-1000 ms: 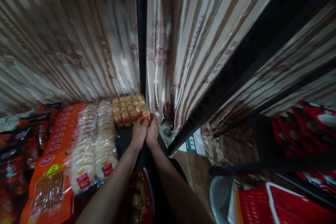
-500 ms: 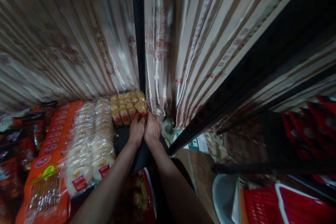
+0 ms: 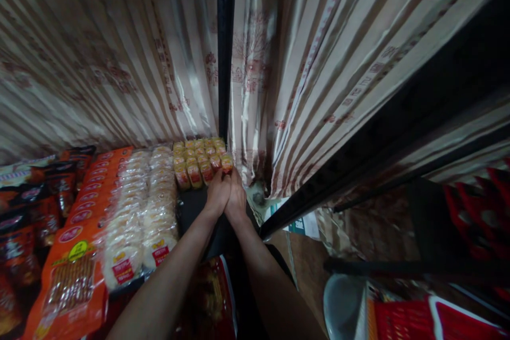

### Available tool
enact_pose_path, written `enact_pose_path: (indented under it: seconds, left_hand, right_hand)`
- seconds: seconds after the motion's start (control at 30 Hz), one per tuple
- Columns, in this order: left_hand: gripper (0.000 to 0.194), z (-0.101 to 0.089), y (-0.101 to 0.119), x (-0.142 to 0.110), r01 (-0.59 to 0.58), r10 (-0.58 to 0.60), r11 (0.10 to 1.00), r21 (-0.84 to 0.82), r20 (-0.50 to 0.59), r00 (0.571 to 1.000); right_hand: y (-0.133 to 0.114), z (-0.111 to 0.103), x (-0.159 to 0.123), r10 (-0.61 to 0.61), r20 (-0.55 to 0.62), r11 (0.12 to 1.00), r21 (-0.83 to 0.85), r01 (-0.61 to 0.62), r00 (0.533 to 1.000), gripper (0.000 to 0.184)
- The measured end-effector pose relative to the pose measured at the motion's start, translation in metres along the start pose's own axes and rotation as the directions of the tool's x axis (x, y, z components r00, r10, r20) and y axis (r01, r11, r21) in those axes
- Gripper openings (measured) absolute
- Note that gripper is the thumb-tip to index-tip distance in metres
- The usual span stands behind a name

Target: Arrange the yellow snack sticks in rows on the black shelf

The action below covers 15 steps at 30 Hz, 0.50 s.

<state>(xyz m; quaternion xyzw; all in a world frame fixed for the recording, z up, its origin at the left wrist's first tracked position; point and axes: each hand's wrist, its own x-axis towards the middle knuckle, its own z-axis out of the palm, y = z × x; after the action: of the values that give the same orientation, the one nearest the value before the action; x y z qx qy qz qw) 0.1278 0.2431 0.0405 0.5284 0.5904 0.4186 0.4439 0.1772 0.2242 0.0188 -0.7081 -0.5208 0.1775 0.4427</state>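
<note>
Rows of small yellow-and-red wrapped snack packs [image 3: 193, 170] stand in a block at the back corner of the black shelf [image 3: 195, 212]. My left hand [image 3: 218, 194] and my right hand [image 3: 237, 194] are close together at the front right corner of this block. The fingers of both are closed around the lower part of the corner snack pack [image 3: 227, 163], whose top shows above them. Part of the fingertips is hidden behind the hands. Left of the block lie two rows of round white cakes in clear wrap [image 3: 159, 218].
Orange snack bags [image 3: 75, 234] and dark bags [image 3: 43, 196] fill the shelf's left. A black upright post [image 3: 224, 53] stands behind the block, before a striped curtain [image 3: 167, 64]. A slanted black post [image 3: 287, 212] rises on the right, by a grey basin [image 3: 342, 303] and red packages [image 3: 406, 319].
The corner snack pack, tilted in my fingers before, now stands straighter and in line with the block's front row. My hands have drawn closer together. The view has shifted slightly left.
</note>
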Motion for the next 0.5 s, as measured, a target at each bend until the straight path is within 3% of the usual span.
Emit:
enact_pose_path:
  seconds: [0.3, 0.5]
  left_hand:
    - [0.042, -0.005, 0.001, 0.007, -0.017, 0.01, 0.996, 0.087, 0.082, 0.997]
    - [0.043, -0.008, 0.005, 0.001, -0.024, 0.008, 0.992, 0.12, 0.128, 0.992]
  right_hand:
    - [-0.001, 0.006, 0.006, 0.018, 0.019, 0.998, -0.055, -0.017, 1.0, 0.048]
    - [0.014, 0.02, 0.012, -0.037, -0.009, 0.998, -0.057, 0.036, 0.999, 0.049]
